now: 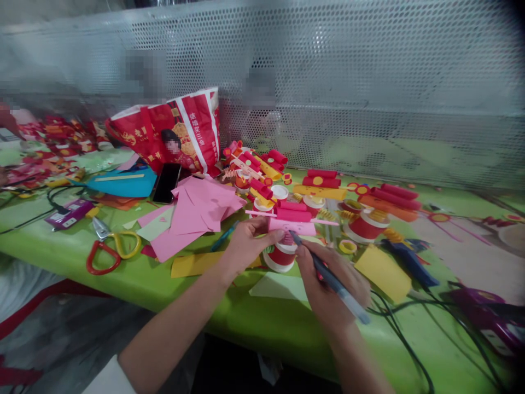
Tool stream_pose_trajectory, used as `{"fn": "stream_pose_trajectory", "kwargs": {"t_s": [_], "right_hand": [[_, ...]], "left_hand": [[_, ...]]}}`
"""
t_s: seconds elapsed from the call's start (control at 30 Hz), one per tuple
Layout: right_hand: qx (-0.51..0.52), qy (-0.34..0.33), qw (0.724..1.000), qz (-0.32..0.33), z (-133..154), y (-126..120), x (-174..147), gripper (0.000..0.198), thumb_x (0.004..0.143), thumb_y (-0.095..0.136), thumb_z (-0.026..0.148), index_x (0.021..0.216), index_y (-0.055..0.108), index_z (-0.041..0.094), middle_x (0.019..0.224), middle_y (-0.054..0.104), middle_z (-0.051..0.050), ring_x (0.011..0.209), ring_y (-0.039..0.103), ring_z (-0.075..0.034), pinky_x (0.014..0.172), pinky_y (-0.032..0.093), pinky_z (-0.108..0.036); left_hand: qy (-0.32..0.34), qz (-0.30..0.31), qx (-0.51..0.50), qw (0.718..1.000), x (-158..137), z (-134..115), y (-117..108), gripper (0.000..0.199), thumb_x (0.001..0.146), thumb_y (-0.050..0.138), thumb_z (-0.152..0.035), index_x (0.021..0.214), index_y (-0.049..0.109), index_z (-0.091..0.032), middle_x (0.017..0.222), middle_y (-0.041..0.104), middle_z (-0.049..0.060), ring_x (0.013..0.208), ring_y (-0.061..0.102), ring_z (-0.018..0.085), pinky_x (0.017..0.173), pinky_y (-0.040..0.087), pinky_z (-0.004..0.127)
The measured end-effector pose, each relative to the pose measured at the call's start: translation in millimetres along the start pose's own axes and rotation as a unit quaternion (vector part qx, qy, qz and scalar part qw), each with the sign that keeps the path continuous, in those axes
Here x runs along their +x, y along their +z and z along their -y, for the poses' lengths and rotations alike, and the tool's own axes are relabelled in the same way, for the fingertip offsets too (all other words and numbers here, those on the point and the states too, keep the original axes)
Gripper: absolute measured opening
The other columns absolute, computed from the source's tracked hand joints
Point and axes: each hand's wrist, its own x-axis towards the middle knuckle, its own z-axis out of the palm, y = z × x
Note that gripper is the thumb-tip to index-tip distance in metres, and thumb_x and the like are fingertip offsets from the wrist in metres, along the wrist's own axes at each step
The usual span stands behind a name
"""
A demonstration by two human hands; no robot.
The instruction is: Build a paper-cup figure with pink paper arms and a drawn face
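Observation:
My left hand (250, 243) is closed on the left side of a paper-cup figure (280, 257), steadying it on the green table. The figure has a red and white cup body, a pink paper head with drawn features, and red paper rolls on top. A pale pink strip sticks out to both sides. In my right hand (332, 273) is a dark pen (328, 271), its tip at the lower edge of the pink head. More paper-cup figures (367, 224) with orange or yellow heads stand behind and to the right.
Scissors (110, 243) with red and yellow handles lie at left, near pink paper sheets (197, 205) and a black phone (166, 183). A red bag (180, 134) stands against the perforated metal screen (348, 82). Black cables (410, 339) and a purple power strip (488, 317) occupy the right.

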Motion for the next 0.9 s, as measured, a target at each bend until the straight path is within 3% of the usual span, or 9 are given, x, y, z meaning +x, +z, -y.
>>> {"fn": "stream_pose_trajectory", "kwargs": {"t_s": [0.9], "right_hand": [[0.013,0.005,1.0,0.002,-0.4,-1.3,-2.3,0.017,0.085,0.078,0.017,0.1,0.073,0.022,0.088,0.08,-0.001,0.071,0.075,-0.015,0.073,0.06,-0.024]], "left_hand": [[-0.001,-0.001,0.002,1.0,-0.4,-1.6,0.0,0.038,0.078,0.084,-0.042,0.101,0.079,-0.013,0.106,0.079,0.015,0.097,0.073,0.026,0.098,0.053,0.044]]}}
